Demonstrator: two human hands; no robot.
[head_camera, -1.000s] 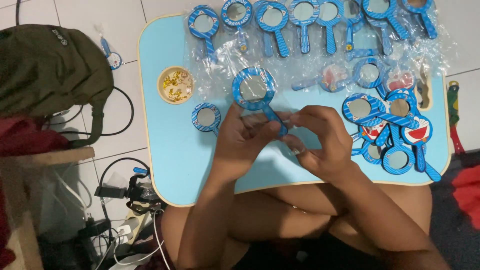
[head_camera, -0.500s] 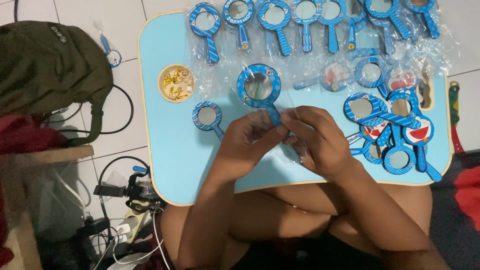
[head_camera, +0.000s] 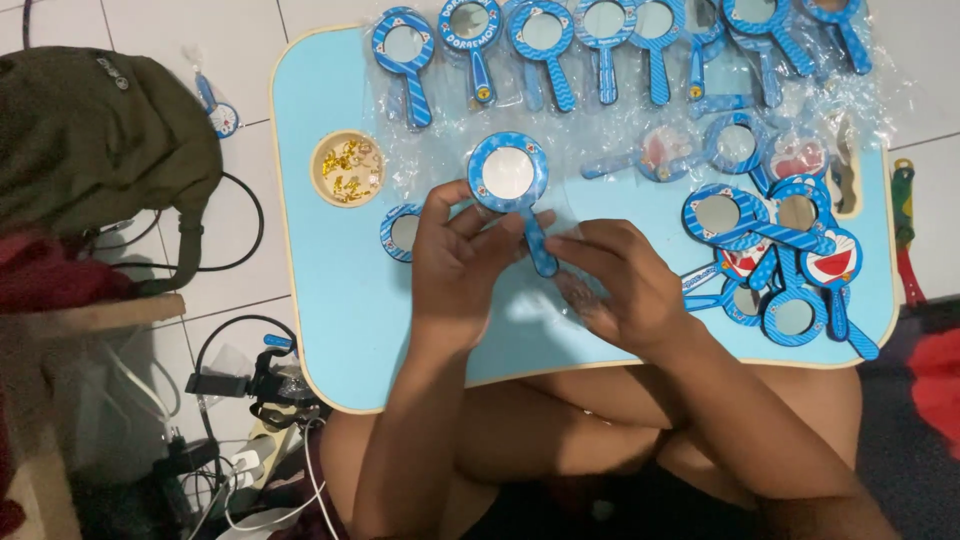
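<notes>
Both hands hold one blue hand mirror (head_camera: 509, 176) with a round glass and a striped handle, above the middle of the light blue lap table (head_camera: 330, 290). My left hand (head_camera: 455, 255) pinches the mirror just below its round head. My right hand (head_camera: 615, 280) grips the lower end of the handle and also touches a clear plastic sleeve (head_camera: 580, 300) under its fingers. Partly hidden behind my left hand lies another small blue mirror (head_camera: 400, 232) on the table.
A row of wrapped blue mirrors (head_camera: 600, 40) lines the far edge. A heap of unwrapped mirrors (head_camera: 780, 260) sits at the right. A small round dish of gold bits (head_camera: 348, 168) stands at the left. A green backpack (head_camera: 90, 140) and cables (head_camera: 250, 390) lie on the floor.
The mirror in my hands has shifted slightly and its glass now faces up more squarely. My hands stay in the same spot over the table.
</notes>
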